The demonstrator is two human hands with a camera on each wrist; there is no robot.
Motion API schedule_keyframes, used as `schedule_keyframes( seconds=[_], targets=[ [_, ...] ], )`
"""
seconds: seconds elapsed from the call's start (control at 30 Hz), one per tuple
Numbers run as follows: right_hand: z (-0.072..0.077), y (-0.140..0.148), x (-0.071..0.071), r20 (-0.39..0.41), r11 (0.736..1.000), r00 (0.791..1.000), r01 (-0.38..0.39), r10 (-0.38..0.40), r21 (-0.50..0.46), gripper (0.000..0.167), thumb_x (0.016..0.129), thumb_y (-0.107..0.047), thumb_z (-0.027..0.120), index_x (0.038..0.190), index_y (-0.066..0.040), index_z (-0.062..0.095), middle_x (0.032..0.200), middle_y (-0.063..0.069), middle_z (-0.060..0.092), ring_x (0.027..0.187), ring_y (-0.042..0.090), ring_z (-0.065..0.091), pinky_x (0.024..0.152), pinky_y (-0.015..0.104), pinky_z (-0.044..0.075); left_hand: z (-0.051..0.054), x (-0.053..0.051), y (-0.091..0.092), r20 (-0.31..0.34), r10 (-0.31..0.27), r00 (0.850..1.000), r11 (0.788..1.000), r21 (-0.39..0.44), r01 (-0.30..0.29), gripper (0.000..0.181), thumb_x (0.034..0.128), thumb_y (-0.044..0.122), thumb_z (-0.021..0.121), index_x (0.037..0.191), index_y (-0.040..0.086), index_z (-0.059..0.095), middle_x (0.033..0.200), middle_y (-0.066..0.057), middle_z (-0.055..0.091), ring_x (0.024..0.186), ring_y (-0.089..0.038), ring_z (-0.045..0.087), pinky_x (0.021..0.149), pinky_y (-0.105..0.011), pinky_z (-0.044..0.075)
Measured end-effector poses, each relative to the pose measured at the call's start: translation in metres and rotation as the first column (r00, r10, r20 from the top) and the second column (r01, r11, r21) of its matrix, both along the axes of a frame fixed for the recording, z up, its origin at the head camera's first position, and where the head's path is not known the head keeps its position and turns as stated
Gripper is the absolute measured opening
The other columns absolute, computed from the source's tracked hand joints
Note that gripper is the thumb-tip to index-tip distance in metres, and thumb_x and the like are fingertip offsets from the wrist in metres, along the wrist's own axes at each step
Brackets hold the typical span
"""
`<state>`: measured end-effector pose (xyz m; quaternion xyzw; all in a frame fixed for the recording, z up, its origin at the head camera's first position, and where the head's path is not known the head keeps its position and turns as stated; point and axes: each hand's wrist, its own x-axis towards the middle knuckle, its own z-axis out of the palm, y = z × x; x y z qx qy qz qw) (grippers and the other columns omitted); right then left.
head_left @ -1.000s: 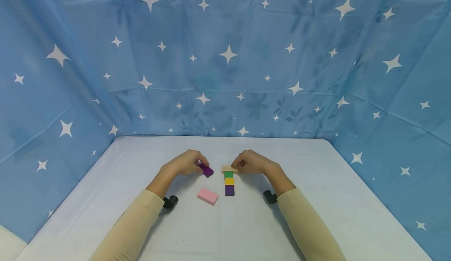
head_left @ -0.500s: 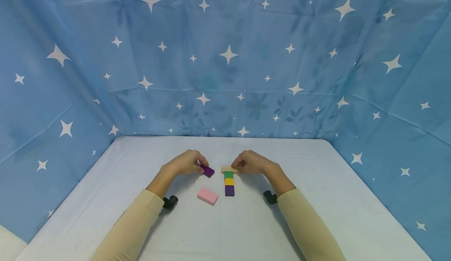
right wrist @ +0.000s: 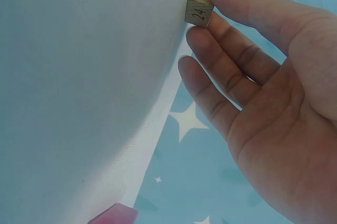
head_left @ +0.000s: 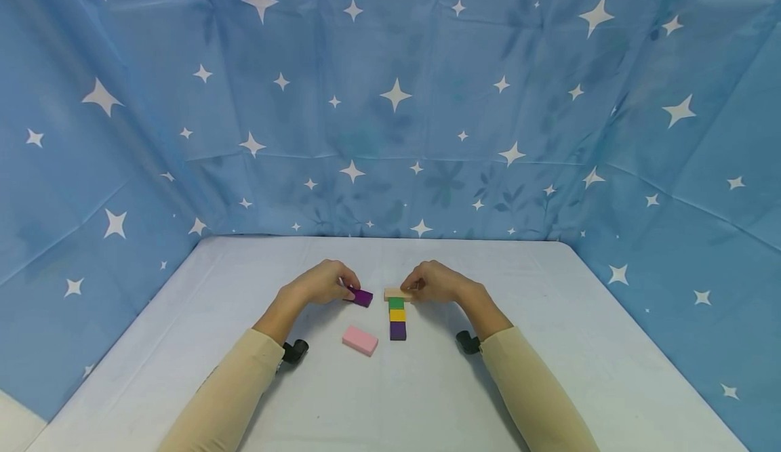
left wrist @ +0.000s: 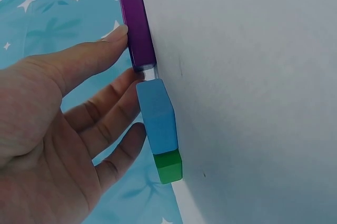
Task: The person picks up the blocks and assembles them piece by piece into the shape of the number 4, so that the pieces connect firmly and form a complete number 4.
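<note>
In the head view my left hand (head_left: pixel 323 281) pinches a purple block (head_left: pixel 363 297) at its left end. The thumb (left wrist: pixel 117 34) presses its near side in the left wrist view; the fingertips behind are partly hidden. Beyond it, my right hand (head_left: pixel 441 281) pinches a plain wooden block (head_left: pixel 393 293) lying crosswise at the head of a column. In the right wrist view that wooden block (right wrist: pixel 199 11) bears the number 24 on its end. Below it run a green block (head_left: pixel 396 303), a yellow block (head_left: pixel 397 315) and a dark purple block (head_left: pixel 398 331). A gap separates the held purple block from the wooden one.
A pink block (head_left: pixel 360 340) lies on the white table (head_left: pixel 342 404), left of the column. Near my left fingers, a blue block (left wrist: pixel 157 113) and a green block (left wrist: pixel 169 167) show. A magenta block (right wrist: pixel 114 214) peeks in below my right hand. Blue starry cloth (head_left: pixel 390 127) surrounds the table.
The purple block in my left hand has swung from a steep slant to nearly level, its free end moving slightly right toward the wooden block. My right hand stays in place.
</note>
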<state>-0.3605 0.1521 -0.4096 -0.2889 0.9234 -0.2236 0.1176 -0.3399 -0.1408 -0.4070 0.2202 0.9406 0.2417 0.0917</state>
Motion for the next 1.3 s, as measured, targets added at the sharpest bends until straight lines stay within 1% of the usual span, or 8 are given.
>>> schedule_keyframes(
  seconds=[0.13, 0.37, 0.63, 0.87, 1.1, 1.3],
  targets=[
    [-0.001, 0.0, 0.0, -0.005, 1.0, 1.0, -0.003, 0.003, 0.003, 0.029, 0.09, -0.007, 0.081, 0.117, -0.017, 0.081, 0.103, -0.008, 0.074, 0.093, 0.012, 0.06, 0.084, 0.027, 0.056, -0.001, -0.001, -0.001, -0.009, -0.001, 1.0, 1.0, -0.007, 0.001, 0.013, 0.0937, 0.015, 0.078, 0.106, 0.021, 0.08, 0.098, 0.002, 0.069, 0.092, -0.017, 0.058, 0.077, -0.032, 0.05],
    [0.0, -0.001, 0.001, -0.007, 1.0, 1.0, 0.006, -0.006, 0.01, 0.029, 0.09, -0.007, 0.081, 0.117, -0.018, 0.081, 0.103, -0.008, 0.074, 0.094, 0.012, 0.06, 0.085, 0.028, 0.056, -0.002, -0.001, -0.001, -0.031, -0.005, 1.0, 1.0, -0.012, 0.005, 0.011, 0.0942, 0.017, 0.078, 0.104, 0.022, 0.08, 0.095, 0.003, 0.068, 0.09, -0.016, 0.058, 0.077, -0.032, 0.05],
    [0.0, -0.002, 0.001, -0.007, 1.0, 1.0, 0.019, -0.019, 0.018, 0.029, 0.09, -0.008, 0.081, 0.116, -0.018, 0.081, 0.102, -0.008, 0.074, 0.093, 0.013, 0.06, 0.086, 0.029, 0.056, -0.005, -0.001, 0.001, -0.042, 0.008, 0.999, 1.0, -0.024, -0.009, 0.01, 0.0943, 0.018, 0.078, 0.104, 0.022, 0.079, 0.095, 0.003, 0.068, 0.089, -0.016, 0.058, 0.075, -0.031, 0.05],
    [-0.001, -0.001, 0.001, -0.007, 1.0, 1.0, 0.016, -0.016, 0.017, 0.028, 0.09, -0.008, 0.082, 0.116, -0.019, 0.081, 0.102, -0.008, 0.074, 0.094, 0.013, 0.061, 0.088, 0.03, 0.057, -0.005, -0.001, 0.005, -0.069, 0.013, 0.998, 0.999, -0.049, -0.017, 0.011, 0.0949, 0.019, 0.078, 0.105, 0.021, 0.079, 0.096, 0.002, 0.068, 0.087, -0.016, 0.058, 0.076, -0.033, 0.051],
    [-0.001, 0.0, 0.001, -0.015, 1.0, 1.0, 0.014, -0.014, 0.013, 0.029, 0.09, -0.008, 0.081, 0.117, -0.018, 0.081, 0.104, -0.007, 0.074, 0.094, 0.014, 0.061, 0.087, 0.031, 0.057, -0.003, 0.002, 0.011, -0.098, 0.027, 0.995, 0.996, -0.077, -0.035, 0.012, 0.0957, 0.022, 0.077, 0.108, 0.022, 0.079, 0.1, 0.002, 0.07, 0.092, -0.016, 0.06, 0.082, -0.037, 0.052],
    [-0.001, 0.0, 0.0, -0.009, 1.0, 1.0, 0.017, -0.017, 0.007, 0.029, 0.09, -0.008, 0.081, 0.117, -0.018, 0.081, 0.103, -0.007, 0.074, 0.093, 0.014, 0.061, 0.086, 0.03, 0.057, -0.004, 0.003, 0.019, -0.129, 0.057, 0.99, 0.993, -0.096, -0.069, 0.011, 0.0955, 0.023, 0.077, 0.107, 0.023, 0.079, 0.102, 0.002, 0.071, 0.093, -0.017, 0.061, 0.084, -0.041, 0.053]
  ],
)
